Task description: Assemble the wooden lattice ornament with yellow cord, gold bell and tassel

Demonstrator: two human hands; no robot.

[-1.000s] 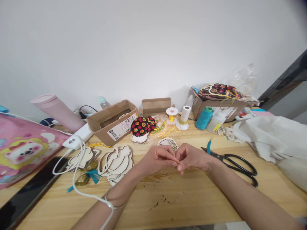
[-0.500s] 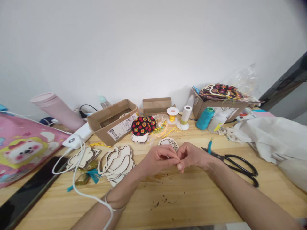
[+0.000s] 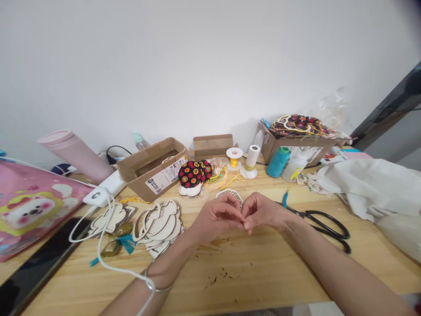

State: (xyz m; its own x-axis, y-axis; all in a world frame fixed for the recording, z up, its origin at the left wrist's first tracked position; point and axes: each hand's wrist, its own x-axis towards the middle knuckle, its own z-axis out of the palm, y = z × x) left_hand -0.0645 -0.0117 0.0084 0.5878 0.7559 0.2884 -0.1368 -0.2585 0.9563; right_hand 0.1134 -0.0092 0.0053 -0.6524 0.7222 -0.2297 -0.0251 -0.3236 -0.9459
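My left hand (image 3: 221, 217) and my right hand (image 3: 258, 213) meet fingertip to fingertip over the middle of the wooden table. Both are closed in a pinch. Whatever lies between the fingertips is too small or too hidden to name. Just behind the hands lies a flat wooden lattice cutout (image 3: 230, 192), partly covered by them. Left of my left hand is a pile of pale wooden cutouts (image 3: 166, 224). Black-handled scissors (image 3: 324, 224) lie beside my right forearm, their blades partly hidden behind the wrist.
Behind stand an open cardboard box (image 3: 144, 184), patterned black fabric pieces (image 3: 194, 173), a yellow thread spool (image 3: 234, 160), a white spool (image 3: 252, 158), a teal thread cone (image 3: 278, 162) and a full box (image 3: 296, 149). A white cable (image 3: 101, 245) crosses my left forearm. A phone (image 3: 36, 267) lies left.
The view has shifted slightly, so the table things sit a little further left. Both hands stay together, with the left fingers slightly more spread above the pinch.
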